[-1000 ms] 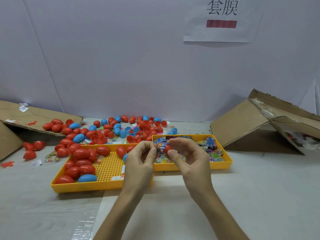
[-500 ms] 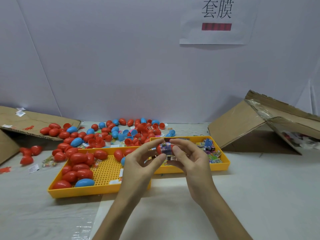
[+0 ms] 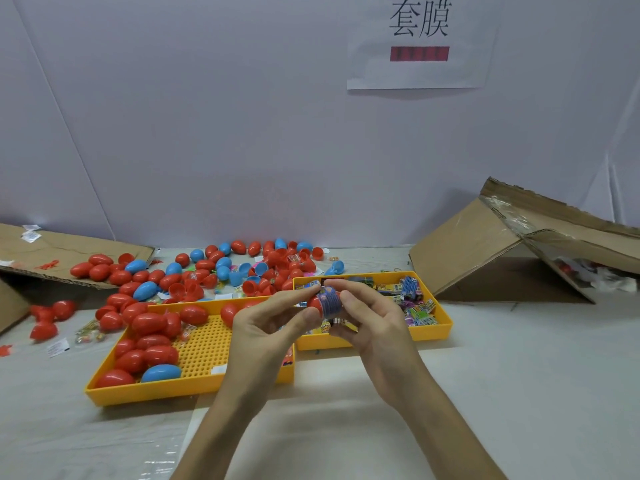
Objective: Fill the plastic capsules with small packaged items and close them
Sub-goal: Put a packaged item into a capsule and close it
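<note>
A red egg-shaped plastic capsule [image 3: 316, 304] with a blue printed wrapper [image 3: 331, 301] around its middle is held in the air, just above the near-left corner of the shallow yellow plastic tray of small coloured packets [image 3: 441, 332]. The left hand [image 3: 266, 327] pinches the capsule's red end between thumb and forefinger. The right hand [image 3: 374, 323] curls its fingers round the wrapped part, thumb on top. Both hands are narrowly closed on it. Left of that tray sits a perforated yellow tray [image 3: 207, 348] holding closed red and blue capsules. Behind it lie loose capsules and halves [image 3: 221, 265]; to its right is a tipped brown cardboard box [image 3: 478, 258].
</note>
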Action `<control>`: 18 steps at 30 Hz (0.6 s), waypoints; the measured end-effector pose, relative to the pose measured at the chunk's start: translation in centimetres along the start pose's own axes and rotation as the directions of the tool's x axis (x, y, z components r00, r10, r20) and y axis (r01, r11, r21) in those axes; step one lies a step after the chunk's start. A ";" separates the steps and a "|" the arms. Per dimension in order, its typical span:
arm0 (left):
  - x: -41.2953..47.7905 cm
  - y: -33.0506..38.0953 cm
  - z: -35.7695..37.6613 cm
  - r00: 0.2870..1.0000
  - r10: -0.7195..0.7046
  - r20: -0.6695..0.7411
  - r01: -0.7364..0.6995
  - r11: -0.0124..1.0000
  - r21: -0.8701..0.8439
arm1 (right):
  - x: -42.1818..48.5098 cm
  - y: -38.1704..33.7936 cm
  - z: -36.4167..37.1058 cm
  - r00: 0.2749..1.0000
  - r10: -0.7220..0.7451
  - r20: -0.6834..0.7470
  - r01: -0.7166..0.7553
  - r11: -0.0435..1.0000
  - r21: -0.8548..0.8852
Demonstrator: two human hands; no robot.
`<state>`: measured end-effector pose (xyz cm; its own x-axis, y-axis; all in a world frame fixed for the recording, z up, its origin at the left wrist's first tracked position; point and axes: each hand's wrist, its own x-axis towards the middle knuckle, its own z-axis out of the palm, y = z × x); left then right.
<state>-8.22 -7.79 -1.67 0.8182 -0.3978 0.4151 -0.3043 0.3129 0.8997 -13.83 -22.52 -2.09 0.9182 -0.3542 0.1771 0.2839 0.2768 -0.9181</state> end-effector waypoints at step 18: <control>0.2 -2.2 -0.6 0.971 0.128 -0.203 -0.007 0.861 0.508 | 1.1 -0.7 -2.1 0.979 0.194 -0.059 -0.194 0.981 0.003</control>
<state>-7.12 -8.06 -3.63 0.8545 -0.1713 0.4904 -0.5157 -0.1655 0.8406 -13.62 -25.00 -2.00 0.9380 -0.3457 -0.0258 0.1008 0.3432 -0.9338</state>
